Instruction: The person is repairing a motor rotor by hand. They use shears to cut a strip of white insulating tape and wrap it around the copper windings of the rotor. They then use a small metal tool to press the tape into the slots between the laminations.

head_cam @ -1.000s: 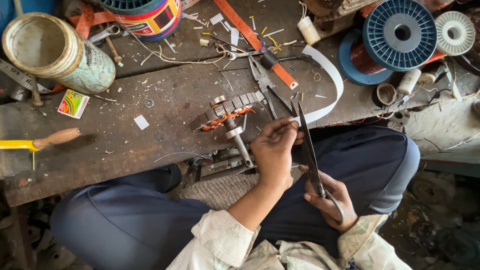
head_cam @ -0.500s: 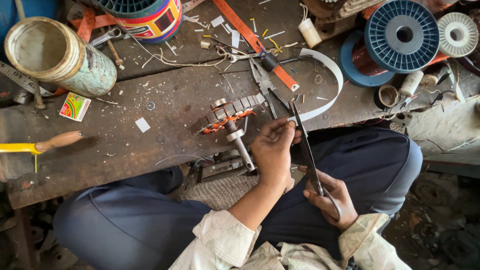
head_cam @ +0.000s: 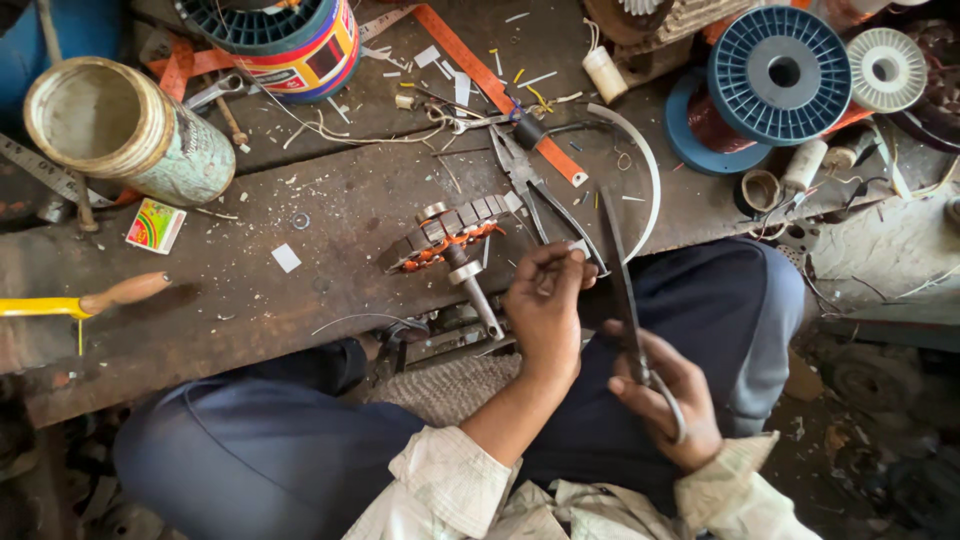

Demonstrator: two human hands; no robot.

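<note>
My left hand (head_cam: 545, 305) pinches the near end of a long curved white strip (head_cam: 650, 170) just above my lap. My right hand (head_cam: 665, 400) grips the handles of long dark scissors (head_cam: 622, 285), whose blades point away from me and stand right beside the left fingers and the strip's end. Just left of my left hand, a small motor armature (head_cam: 440, 238) with copper windings and a steel shaft lies on the worn wooden workbench (head_cam: 300, 290).
Pliers (head_cam: 530, 180) and an orange strap (head_cam: 500, 90) lie behind the armature. A tin can (head_cam: 125, 130), a small colourful box (head_cam: 155, 225) and a wooden-handled yellow tool (head_cam: 115, 295) are at the left. Blue (head_cam: 780, 75) and white (head_cam: 885, 65) wire spools sit at the right.
Almost nothing differs. My left fingers have closed a little tighter on the strip's end, and the scissors have stayed beside them in my right hand.
</note>
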